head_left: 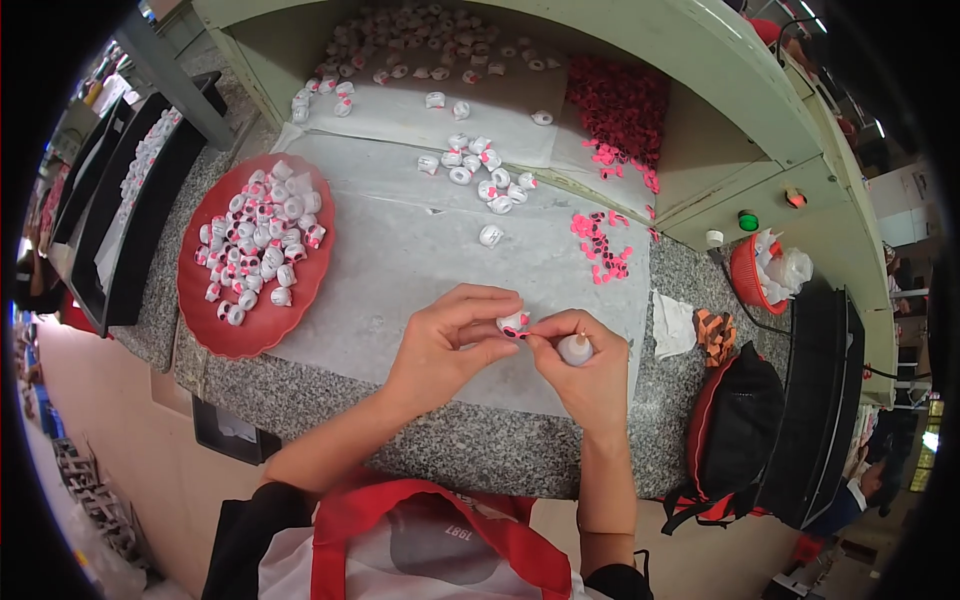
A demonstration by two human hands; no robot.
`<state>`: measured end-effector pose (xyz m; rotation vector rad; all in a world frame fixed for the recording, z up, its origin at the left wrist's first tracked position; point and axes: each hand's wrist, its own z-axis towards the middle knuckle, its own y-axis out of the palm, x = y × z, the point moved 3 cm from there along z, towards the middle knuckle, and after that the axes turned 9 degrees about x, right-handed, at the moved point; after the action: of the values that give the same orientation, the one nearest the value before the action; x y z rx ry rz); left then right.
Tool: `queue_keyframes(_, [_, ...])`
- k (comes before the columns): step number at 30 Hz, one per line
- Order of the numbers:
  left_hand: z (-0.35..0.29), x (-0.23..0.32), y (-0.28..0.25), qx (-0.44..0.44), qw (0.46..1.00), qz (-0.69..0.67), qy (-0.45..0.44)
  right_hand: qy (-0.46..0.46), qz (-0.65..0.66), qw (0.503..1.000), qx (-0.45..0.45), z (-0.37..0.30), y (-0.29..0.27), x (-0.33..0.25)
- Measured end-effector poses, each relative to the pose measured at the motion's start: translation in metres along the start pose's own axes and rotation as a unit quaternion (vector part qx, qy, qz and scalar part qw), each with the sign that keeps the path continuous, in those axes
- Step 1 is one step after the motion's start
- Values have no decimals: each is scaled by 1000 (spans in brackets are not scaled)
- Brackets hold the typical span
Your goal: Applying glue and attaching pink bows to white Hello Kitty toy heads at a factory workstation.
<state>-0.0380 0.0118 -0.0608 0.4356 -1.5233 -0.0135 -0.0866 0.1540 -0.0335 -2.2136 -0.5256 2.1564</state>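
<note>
My left hand pinches a small rounded white piece with pink parts on it, above the front of the work sheet. Close against its right side, the thumb and forefinger of my right hand grip a tiny pink piece, which touches or nearly touches the white one. A small white bottle with a thin tip is also tucked in my right hand. Ahead lie a loose group of similar white pieces and, to the right, scattered flat pink pieces. My fingers partly cover the held pieces.
A red scalloped plate full of white-and-pink pieces stands at left. Under the green metal shelf lie heaps of white pieces and dark pink ones. At right are a red basket, a white cloth and a black bag.
</note>
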Motion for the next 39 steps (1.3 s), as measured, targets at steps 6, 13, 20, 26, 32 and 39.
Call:
queue_keyframes(6, [1,-4,-5,2,996,-64,-61,-66,-18,996,55,-7,6,-4])
queue_keyframes(13, [3,0,-6,18,998,-60,14,-131,1,991,36,1,13,3])
queue_keyframes(20, [0,-4,4,58,995,68,52,-111,32,992,54,3,5,8])
queue_keyframes(26, [-4,-16,-8,81,995,-51,-32,-117,65,990,48,3,10,12])
queue_keyframes(32, [1,-28,-10,38,994,-70,-81,-68,47,996,40,4,4,17])
queue_keyframes(39, [5,-27,-14,125,969,-142,-158,-104,57,993,9,13,20,29])
